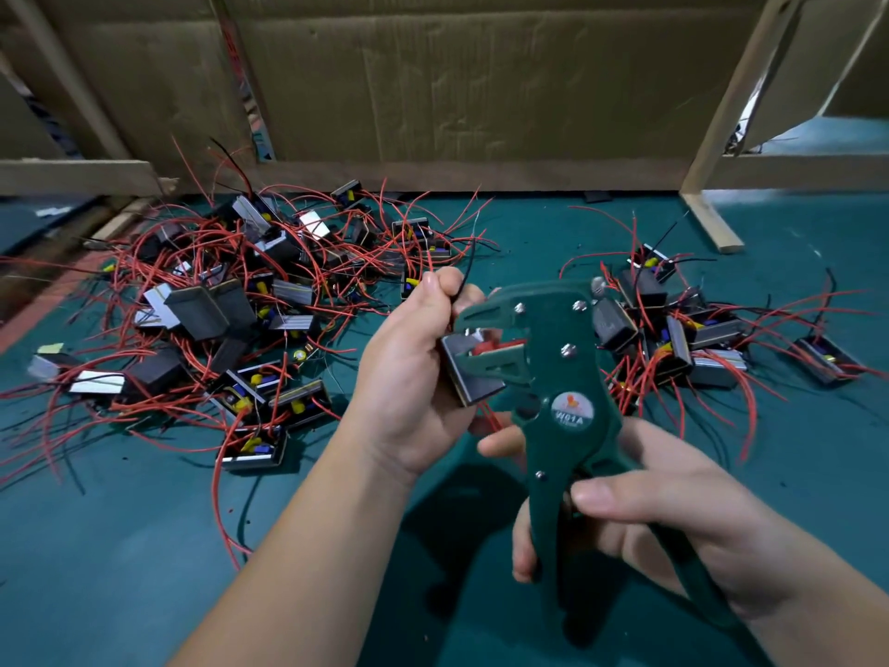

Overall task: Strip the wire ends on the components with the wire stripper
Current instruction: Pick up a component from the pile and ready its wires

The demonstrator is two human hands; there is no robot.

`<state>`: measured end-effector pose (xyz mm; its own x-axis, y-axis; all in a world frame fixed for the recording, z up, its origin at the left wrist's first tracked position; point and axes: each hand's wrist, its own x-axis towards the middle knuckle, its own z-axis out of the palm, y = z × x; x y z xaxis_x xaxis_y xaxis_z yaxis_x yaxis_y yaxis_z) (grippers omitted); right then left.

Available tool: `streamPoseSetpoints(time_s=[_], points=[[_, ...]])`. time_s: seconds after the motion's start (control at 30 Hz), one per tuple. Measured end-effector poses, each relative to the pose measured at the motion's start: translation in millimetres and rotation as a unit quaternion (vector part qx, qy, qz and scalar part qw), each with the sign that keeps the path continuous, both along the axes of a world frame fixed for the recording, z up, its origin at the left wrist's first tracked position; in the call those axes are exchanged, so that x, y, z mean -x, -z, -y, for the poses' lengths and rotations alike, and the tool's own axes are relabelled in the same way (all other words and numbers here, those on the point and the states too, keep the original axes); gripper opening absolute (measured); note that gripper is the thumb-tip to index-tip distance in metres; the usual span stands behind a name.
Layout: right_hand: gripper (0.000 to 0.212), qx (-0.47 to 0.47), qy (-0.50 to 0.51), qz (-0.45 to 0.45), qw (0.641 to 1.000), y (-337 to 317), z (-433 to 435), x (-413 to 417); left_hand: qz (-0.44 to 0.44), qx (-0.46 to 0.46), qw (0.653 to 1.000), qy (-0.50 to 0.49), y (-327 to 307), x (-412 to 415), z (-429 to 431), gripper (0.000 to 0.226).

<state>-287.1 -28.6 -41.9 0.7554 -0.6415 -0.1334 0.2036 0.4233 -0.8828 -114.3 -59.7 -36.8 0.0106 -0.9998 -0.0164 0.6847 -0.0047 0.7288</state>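
The grip of our left hand (409, 377) is closed in two ways at once. Thumb and forefinger pinch a black wire (467, 267) that rises toward 12 o'clock, and the other fingers curl behind the small black component (469, 373) to which, we think, this wire belongs. Holding it so keeps the box from turning and makes the thin wire straight enough to be guided.

The grip of our right hand (649, 517) is wrapped around the two handles of the green wire stripper (553, 377), with the thumb across the front. The handles stand somewhat apart, so we judge that the squeeze is not yet made. The head of the tool points toward 9 o'clock and covers part of the component. A red part shows in its mouth, but we cannot tell if any wire end lies inside.

Both hands hold the work in the air above the green desk (120, 546), close to us, probably so that we see the wire end well. At 10 o'clock from the hands lies the larger heap (231, 305) of components with tangled red wires. At 3 o'clock lies a smaller heap (673, 339), well apart from the first. We suppose one heap is finished and the other waits, but the view does not tell which is which.
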Motion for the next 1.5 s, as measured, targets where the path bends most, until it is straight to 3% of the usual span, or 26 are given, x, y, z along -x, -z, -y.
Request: streamPoseSetpoints(time_s=[0.07, 0.13, 0.17, 0.23, 0.27, 0.33, 0.4, 0.47, 0.57, 0.67, 0.73, 0.8, 0.9, 1.0, 1.07, 1.13, 1.2, 1.27, 1.33, 1.4, 1.43, 1.5], points=[[0.054, 0.001, 0.020, -0.008, 1.000, 3, -4, 0, 0.033, -0.014, 0.999, -0.030, 1, 1, 0, 0.021], [0.059, 0.011, 0.075, -0.009, 0.997, 6, -4, -1, 0.176, -0.001, 0.976, -0.125, 3, -3, 4, 0.026], [0.061, 0.023, 0.117, -0.004, 0.993, 7, -2, -1, 0.300, 0.019, 0.936, -0.184, 4, -8, 5, 0.028], [0.056, 0.057, 0.216, 0.016, 0.975, 8, 2, -2, 0.551, 0.039, 0.784, -0.282, 8, -23, 7, 0.031], [0.051, 0.079, 0.261, 0.015, 0.962, 8, 4, -1, 0.639, 0.024, 0.699, -0.319, 10, -32, 8, 0.034], [0.037, 0.132, 0.334, -0.037, 0.932, 8, 11, 3, 0.734, -0.047, 0.583, -0.344, 12, -47, 8, 0.032], [0.026, 0.167, 0.368, -0.094, 0.910, 9, 16, 8, 0.788, -0.142, 0.516, -0.306, 16, -56, 7, 0.030], [0.024, 0.170, 0.381, -0.103, 0.903, 10, 20, 11, 0.822, -0.225, 0.471, -0.227, 19, -59, 6, 0.034], [0.039, 0.187, 0.386, -0.118, 0.896, 12, 20, 11, 0.840, -0.279, 0.445, -0.137, 23, -62, 8, 0.038], [0.060, 0.230, 0.384, -0.126, 0.885, 14, 20, 10, 0.840, -0.278, 0.448, -0.125, 26, -66, 10, 0.038], [0.048, 0.243, 0.389, -0.104, 0.883, 15, 18, 10, 0.835, -0.261, 0.459, -0.151, 26, -71, 10, 0.037], [0.031, 0.243, 0.393, -0.073, 0.884, 14, 16, 10, 0.817, -0.227, 0.501, -0.175, 25, -77, 10, 0.037], [0.034, 0.225, 0.387, -0.027, 0.894, 12, 14, 9, 0.786, -0.137, 0.578, -0.168, 21, -76, 13, 0.043], [0.041, 0.208, 0.377, -0.006, 0.903, 13, 14, 8, 0.819, -0.082, 0.561, -0.088, 23, -70, 12, 0.049], [0.043, 0.198, 0.370, -0.002, 0.908, 14, 13, 7, 0.833, -0.072, 0.544, -0.069, 26, -70, 12, 0.042], [0.044, 0.186, 0.362, 0.009, 0.913, 15, 13, 7, 0.827, -0.026, 0.548, -0.122, 26, -70, 14, 0.018], [0.045, 0.177, 0.355, 0.027, 0.917, 15, 12, 7, 0.797, 0.033, 0.563, -0.216, 24, -68, 15, 0.009], [0.049, 0.166, 0.341, 0.050, 0.924, 16, 11, 7, 0.720, 0.069, 0.623, -0.297, 19, -62, 15, 0.010], [0.053, 0.149, 0.321, 0.073, 0.932, 15, 11, 6, 0.591, 0.087, 0.735, -0.321, 14, -54, 14, 0.012], [0.057, 0.119, 0.294, 0.097, 0.943, 11, 9, 5, 0.421, 0.083, 0.858, -0.281, 7, -45, 12, 0.022], [0.059, 0.105, 0.280, 0.108, 0.948, 10, 8, 5, 0.346, 0.084, 0.899, -0.254, 4, -41, 12, 0.029], [0.063, 0.082, 0.252, 0.122, 0.956, 9, 7, 4, 0.241, 0.083, 0.944, -0.209, 0, -35, 11, 0.042]])
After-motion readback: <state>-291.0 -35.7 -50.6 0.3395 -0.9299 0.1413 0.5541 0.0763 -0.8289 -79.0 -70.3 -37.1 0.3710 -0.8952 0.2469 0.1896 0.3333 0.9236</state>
